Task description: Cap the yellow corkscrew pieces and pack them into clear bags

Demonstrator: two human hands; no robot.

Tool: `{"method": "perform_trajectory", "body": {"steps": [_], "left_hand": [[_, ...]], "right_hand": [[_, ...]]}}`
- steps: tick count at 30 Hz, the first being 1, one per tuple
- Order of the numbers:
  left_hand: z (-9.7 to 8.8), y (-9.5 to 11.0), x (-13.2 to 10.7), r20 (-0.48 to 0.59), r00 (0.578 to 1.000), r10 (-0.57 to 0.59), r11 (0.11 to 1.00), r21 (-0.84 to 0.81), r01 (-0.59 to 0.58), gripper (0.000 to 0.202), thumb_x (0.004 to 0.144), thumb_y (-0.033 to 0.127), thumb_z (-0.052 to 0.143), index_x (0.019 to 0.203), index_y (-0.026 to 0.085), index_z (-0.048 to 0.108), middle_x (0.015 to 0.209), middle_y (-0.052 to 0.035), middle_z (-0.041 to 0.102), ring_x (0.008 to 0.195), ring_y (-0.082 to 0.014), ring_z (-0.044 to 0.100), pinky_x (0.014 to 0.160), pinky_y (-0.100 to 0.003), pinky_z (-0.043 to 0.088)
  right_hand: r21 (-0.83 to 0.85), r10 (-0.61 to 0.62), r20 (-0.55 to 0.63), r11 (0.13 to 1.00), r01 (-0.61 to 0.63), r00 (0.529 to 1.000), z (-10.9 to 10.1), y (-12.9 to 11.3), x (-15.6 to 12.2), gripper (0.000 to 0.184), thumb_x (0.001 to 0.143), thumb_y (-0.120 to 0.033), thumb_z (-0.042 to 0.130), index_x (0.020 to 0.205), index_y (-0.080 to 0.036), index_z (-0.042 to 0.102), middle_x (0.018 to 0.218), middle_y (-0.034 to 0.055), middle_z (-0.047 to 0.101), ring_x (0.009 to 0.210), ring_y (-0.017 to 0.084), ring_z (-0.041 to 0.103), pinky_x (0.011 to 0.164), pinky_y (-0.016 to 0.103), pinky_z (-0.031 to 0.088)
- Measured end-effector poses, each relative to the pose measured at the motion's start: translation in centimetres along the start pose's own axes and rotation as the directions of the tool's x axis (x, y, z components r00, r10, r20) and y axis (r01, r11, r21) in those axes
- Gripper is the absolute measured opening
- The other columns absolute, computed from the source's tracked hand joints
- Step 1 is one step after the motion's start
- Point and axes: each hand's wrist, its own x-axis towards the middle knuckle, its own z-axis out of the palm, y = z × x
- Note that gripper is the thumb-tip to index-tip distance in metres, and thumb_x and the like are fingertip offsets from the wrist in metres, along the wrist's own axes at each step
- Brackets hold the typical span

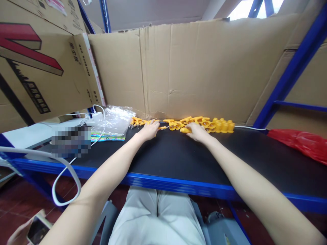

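Observation:
My left hand (151, 130) reaches to the back of the black tabletop, its fingers closed around a slim yellow stick-like piece (162, 128) with a dark tip. Just left of it lie yellow branched pieces (137, 120) with thin metal coils beside them. My right hand (196, 132) has its fingers closed on a rounded yellow plastic part (185, 130). Between and behind my hands lie yellow funnel-like cups (172, 127) with hollow mouths and more yellow handle-shaped pieces (195, 118). Several yellow stepped caps (223, 126) stand grouped right of my right hand.
Clear plastic bags (112, 120) and a white cable (104, 119) lie at the left. A red plastic bag (301, 141) is at the right. A cardboard wall (204, 71) closes off the back. Low at left, another person's hand (19, 233) holds a phone (38, 230).

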Motion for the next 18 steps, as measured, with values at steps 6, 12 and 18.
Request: {"method": "perform_trajectory", "body": {"steps": [6,12,18], "left_hand": [[0.2,1.1,0.2,0.009,0.998,0.063,0.998,-0.013,-0.063,0.022,0.087,0.018,0.030,0.101,0.018,0.047,0.121,-0.0118,0.048,0.118,-0.0262,0.038,0.090,-0.042,0.036],[-0.3,1.6,0.0,0.033,0.999,0.039,0.998,0.044,-0.041,0.019,0.087,0.022,0.029,0.092,0.017,0.046,0.100,-0.0115,0.057,0.085,-0.0228,0.057,0.073,-0.035,0.043],[-0.1,1.8,0.0,0.016,0.999,0.050,0.999,-0.015,-0.049,0.018,0.087,0.024,0.029,0.091,0.017,0.045,0.095,-0.0111,0.058,0.080,-0.0218,0.057,0.070,-0.034,0.042]], "right_hand": [[-0.017,-0.020,0.026,1.000,0.021,0.999,-0.4,-0.9,-0.4,0.031,0.075,-0.025,0.056,0.106,-0.020,0.059,0.114,0.0092,0.055,0.103,0.027,0.051,0.084,0.040,0.039],[0.005,-0.048,0.049,0.999,0.048,0.998,-0.4,-1.4,-0.4,0.033,0.076,-0.027,0.057,0.108,-0.019,0.058,0.113,0.0090,0.056,0.104,0.027,0.051,0.085,0.041,0.038],[-0.034,-0.042,0.035,0.999,0.043,0.998,-0.5,-1.6,-0.5,0.034,0.077,-0.025,0.056,0.111,-0.019,0.058,0.114,0.0112,0.055,0.101,0.029,0.053,0.084,0.044,0.038]]}}
